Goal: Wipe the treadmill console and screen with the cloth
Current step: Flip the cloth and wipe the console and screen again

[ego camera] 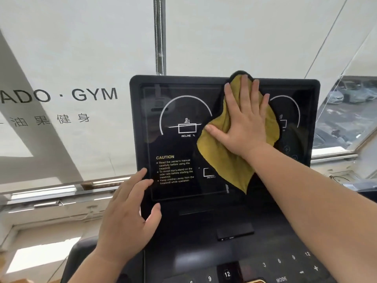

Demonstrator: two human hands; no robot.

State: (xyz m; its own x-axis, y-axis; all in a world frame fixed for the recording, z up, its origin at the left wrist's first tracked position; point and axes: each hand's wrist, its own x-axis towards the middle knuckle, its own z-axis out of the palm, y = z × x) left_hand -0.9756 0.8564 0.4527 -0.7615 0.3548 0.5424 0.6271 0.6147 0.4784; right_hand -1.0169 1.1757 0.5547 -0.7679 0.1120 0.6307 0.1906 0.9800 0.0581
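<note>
Cloth (228, 152), yellow: pressed flat against upper middle of screen (183, 180) by right hand (244, 127), fingers (243, 92) straight and spread, pointing up; cloth's tail hung downward below palm. Left hand (130, 213): fingers relaxed, rested at screen's lower left edge. Console (265, 262) lies below, unwiped

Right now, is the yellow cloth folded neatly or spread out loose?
Spread loose, not folded: the cloth drapes unevenly under the flat right hand on the screen, one corner hanging down in a point.
</note>
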